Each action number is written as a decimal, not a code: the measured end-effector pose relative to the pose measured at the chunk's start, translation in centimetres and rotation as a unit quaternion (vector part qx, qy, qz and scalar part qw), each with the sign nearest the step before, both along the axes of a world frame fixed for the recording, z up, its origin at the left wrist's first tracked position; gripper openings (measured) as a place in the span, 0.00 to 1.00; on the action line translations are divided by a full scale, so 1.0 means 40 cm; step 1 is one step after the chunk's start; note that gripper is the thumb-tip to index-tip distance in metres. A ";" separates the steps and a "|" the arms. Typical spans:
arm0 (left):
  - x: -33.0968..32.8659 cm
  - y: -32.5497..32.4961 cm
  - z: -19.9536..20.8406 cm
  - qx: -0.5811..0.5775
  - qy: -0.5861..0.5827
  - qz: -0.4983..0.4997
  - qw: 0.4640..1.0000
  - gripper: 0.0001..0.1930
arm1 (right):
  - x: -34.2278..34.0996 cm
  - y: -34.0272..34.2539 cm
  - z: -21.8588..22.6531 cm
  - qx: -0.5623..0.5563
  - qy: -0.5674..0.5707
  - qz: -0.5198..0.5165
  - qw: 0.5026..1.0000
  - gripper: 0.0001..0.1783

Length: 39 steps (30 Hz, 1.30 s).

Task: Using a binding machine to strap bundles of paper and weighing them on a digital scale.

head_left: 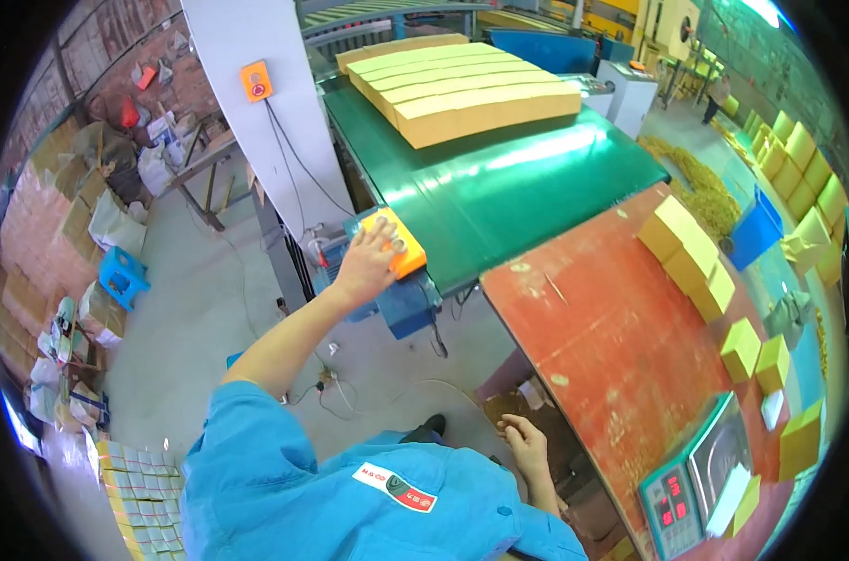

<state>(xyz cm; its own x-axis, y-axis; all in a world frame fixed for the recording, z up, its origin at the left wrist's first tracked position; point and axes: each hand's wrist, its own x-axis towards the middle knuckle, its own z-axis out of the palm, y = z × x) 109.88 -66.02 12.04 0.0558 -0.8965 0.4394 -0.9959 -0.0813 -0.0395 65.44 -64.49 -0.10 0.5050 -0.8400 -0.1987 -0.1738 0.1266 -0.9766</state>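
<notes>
My left hand [368, 257] lies over an orange control box [404, 251] with round buttons, its fingers stretched onto the top face. The box sits at the near left corner of a green conveyor belt [499, 206]. Rows of yellow paper stacks [471, 84] lie side by side on the far part of the belt. In front of my body, my right hand [525, 443] hangs with loosely bent fingers and nothing visible in it. It is left of the edge of a reddish-brown table [593, 346], apart from it.
A digital scale [677, 496] stands on the table's near right part. Yellow paper blocks [691, 252] line the table's far right side. A white post [265, 131] with another orange switch box [256, 81] rises on the left. Cables [335, 385] lie on the floor; a blue stool [123, 275] stands left.
</notes>
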 end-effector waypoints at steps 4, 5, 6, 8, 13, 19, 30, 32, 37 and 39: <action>0.014 0.003 0.060 0.063 -0.046 -0.019 0.997 0.25 | 0.133 -0.070 0.056 0.024 -0.068 0.006 0.997 0.13; 0.016 0.007 0.059 0.069 -0.030 -0.020 0.997 0.24 | 0.157 -0.089 0.085 -0.003 -0.061 0.010 0.998 0.13; 0.016 0.011 0.056 0.076 -0.014 -0.022 0.997 0.24 | 0.177 -0.109 0.108 -0.029 -0.053 0.012 0.998 0.13; 0.008 -0.001 0.053 0.073 -0.008 -0.030 0.997 0.24 | 0.189 -0.153 0.140 -0.054 -0.055 0.005 0.997 0.13; -0.005 -0.035 0.071 0.068 0.044 -0.025 0.996 0.25 | 0.155 -0.266 0.172 -0.164 -0.001 -0.010 0.986 0.13; -0.003 -0.029 0.073 0.090 0.040 -0.005 0.995 0.24 | 0.030 -0.381 0.172 -0.085 -0.030 -0.099 0.991 0.12; -0.009 -0.075 0.103 0.206 0.074 0.046 0.975 0.25 | -0.214 -0.441 0.102 -0.265 0.039 -0.265 0.926 0.10; -0.006 -0.078 0.109 0.220 0.087 0.062 0.970 0.25 | -0.218 -0.440 0.095 -0.285 0.024 -0.265 0.921 0.10; -0.004 -0.098 0.124 0.271 0.111 0.121 0.949 0.26 | -0.223 -0.439 0.102 -0.331 0.049 -0.232 0.913 0.10; 0.007 -0.095 0.118 0.270 0.116 0.130 0.947 0.26 | -0.222 -0.440 0.104 -0.326 0.042 -0.229 0.916 0.10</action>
<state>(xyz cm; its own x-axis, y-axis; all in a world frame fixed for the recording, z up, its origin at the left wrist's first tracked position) 110.17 -69.81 16.78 0.3446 -0.9296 -0.1308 -0.9318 -0.3556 0.0725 56.55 -82.11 4.04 0.0749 -0.9139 0.3990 -0.3270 -0.4005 -0.8559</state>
